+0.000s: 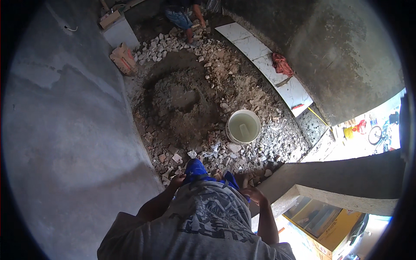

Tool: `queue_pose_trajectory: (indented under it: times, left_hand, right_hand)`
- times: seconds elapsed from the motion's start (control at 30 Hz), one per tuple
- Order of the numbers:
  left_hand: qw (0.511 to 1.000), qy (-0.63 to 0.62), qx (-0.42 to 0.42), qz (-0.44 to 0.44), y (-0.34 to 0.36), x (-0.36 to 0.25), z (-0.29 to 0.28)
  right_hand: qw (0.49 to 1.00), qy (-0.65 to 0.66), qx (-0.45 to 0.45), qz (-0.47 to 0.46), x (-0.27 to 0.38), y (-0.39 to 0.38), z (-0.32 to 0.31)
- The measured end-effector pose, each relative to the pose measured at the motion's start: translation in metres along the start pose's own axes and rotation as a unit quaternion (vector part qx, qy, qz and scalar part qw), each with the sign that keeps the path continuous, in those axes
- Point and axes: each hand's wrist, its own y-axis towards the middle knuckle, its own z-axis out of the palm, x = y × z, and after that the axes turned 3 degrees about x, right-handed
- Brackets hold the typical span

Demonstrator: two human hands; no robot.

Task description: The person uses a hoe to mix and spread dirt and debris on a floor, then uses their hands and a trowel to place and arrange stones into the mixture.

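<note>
Blue legwear (196, 169), one garment, right there at six o'clock in the head view, showing past the hem of one grey shirt (208, 219)! And at the sides of it, two bare hands: left hand (177, 181) at seven o'clock, right hand (255, 196) at five, both close against the cloth. Clenched on it or merely resting? Cannot tell, too small and dark. Over to three o'clock, just off centre: one white bucket (229, 130), upright on rubble (277, 143), holding cloudy liquid and one pale block-like object (245, 130). Up at eleven, one dark wet mound (164, 93) around one pool (185, 101). Farther out, between ten and eleven, one reddish-brown sack (124, 59) beside the wall (65, 130). Near twelve, one other person (179, 18), one hand down among stones (158, 48) too many to count. From one to past two, one row of white slabs (258, 54), bearing one crumpled red bundle (282, 64).
</note>
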Motion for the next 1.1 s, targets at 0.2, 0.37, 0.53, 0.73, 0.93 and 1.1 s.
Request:
queue_pose_trajectory:
  times: [0.2,0.37,0.53,0.73,0.93,1.1]
  left_hand:
    - [0.994,0.094,0.059,0.021,0.008,-0.002,-0.007]
    - [0.993,0.085,0.059,-0.063,0.012,-0.005,-0.011]
    - [0.99,0.017,0.117,0.077,-0.002,0.005,-0.031]
    - [0.982,0.15,0.07,-0.085,-0.03,-0.019,-0.034]
    - [0.959,0.23,0.099,-0.132,-0.035,-0.032,-0.027]
    - [0.953,0.276,0.079,-0.096,-0.015,-0.038,-0.031]
  right_hand:
    - [0.904,-0.247,-0.336,0.093,-0.086,0.055,0.009]
    - [0.869,-0.421,-0.232,0.119,-0.17,0.113,0.024]
    - [0.795,-0.493,-0.346,0.071,-0.194,0.122,0.049]
    - [0.861,-0.463,-0.166,0.127,-0.149,0.122,0.013]
    - [0.839,-0.524,-0.093,0.114,-0.222,0.14,-0.018]
    - [0.867,-0.403,-0.06,0.286,-0.16,0.129,-0.023]
